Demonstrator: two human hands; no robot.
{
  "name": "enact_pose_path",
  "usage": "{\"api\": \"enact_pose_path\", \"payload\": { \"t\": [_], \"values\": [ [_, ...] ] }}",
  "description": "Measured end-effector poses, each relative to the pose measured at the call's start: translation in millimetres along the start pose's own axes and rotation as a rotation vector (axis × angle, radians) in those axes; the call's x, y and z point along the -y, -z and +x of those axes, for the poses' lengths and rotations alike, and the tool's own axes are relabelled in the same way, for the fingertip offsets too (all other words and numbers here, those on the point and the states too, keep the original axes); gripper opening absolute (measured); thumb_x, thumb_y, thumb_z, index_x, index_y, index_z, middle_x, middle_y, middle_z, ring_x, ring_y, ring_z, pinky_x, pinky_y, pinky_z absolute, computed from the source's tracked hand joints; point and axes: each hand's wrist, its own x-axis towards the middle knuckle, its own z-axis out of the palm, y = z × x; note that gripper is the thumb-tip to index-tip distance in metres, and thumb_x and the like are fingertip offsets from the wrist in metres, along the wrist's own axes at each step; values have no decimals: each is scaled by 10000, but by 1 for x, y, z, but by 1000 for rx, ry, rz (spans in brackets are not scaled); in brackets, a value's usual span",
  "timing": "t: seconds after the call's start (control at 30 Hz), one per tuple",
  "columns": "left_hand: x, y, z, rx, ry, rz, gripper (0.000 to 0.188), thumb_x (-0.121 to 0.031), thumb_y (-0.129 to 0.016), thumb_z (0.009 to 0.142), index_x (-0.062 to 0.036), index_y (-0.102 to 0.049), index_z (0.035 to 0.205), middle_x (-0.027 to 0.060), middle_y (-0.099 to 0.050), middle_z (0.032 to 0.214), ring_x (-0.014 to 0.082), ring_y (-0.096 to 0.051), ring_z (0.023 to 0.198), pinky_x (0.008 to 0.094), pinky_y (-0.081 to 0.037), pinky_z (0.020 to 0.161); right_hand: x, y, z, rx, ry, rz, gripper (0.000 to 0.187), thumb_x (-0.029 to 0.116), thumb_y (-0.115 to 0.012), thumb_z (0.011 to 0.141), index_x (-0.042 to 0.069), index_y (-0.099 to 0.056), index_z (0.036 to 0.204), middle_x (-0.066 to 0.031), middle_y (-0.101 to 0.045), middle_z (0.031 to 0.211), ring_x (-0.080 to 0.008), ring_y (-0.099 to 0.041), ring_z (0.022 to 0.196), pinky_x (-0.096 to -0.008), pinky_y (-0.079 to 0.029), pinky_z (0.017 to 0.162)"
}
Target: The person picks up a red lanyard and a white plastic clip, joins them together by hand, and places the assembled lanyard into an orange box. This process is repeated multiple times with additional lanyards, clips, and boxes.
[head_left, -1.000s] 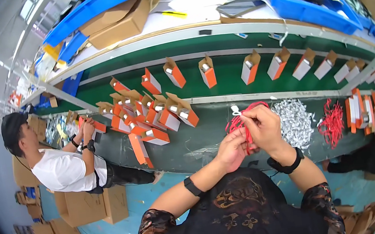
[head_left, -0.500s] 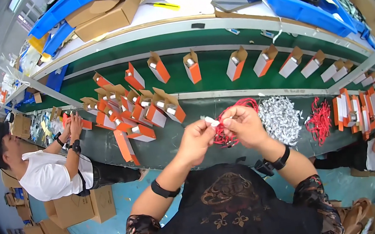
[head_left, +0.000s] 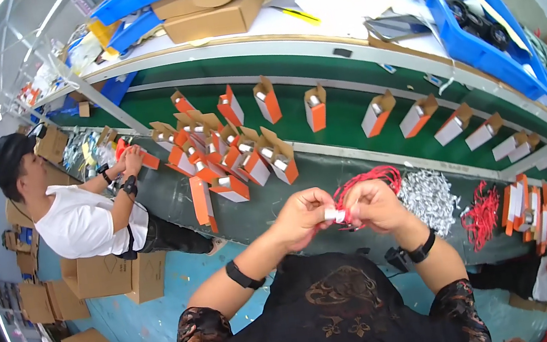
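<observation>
The left hand (head_left: 303, 221) and right hand (head_left: 375, 207) pinch a small white piece (head_left: 333, 214) between their fingertips, one hand at each side; the piece is located between the hands, above the near edge of the dark workbench (head_left: 172, 198); a bundle of red cords (head_left: 386, 173) lies just behind the right hand; a pile of silvery pieces (head_left: 429, 201) lies to its right.

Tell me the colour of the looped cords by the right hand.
The looped cords are red; head view.

White piece (head_left: 339, 217), partly hidden between left grip (head_left: 301, 221) and right grip (head_left: 378, 207), details too small
</observation>
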Motion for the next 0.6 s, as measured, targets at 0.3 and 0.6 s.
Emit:
{"api": "enact_pose_path", "payload": {
  "t": [0.3,0.6],
  "values": [
    [3,5,-9,-507,42,-472,214,-179,-597,974,-56,-603,1149,47,-660,1043,157,-622,971,337,-503,863,0,-34,28,-355,586,-1361,263,117,-667,700,37,-654,950,-76,-620,1003,-219,-614,827,-339,-499,668],
    [-41,34,-8,-506,-246,-256,228,16,-585,936,-25,-566,1160,101,-646,1072,191,-652,960,303,-571,836,-48,-36,66,-483,398,-285,558,140,-718,820,36,-500,1324,-158,-513,1365,-299,-530,1220,-393,-427,1014]
  ]
}}
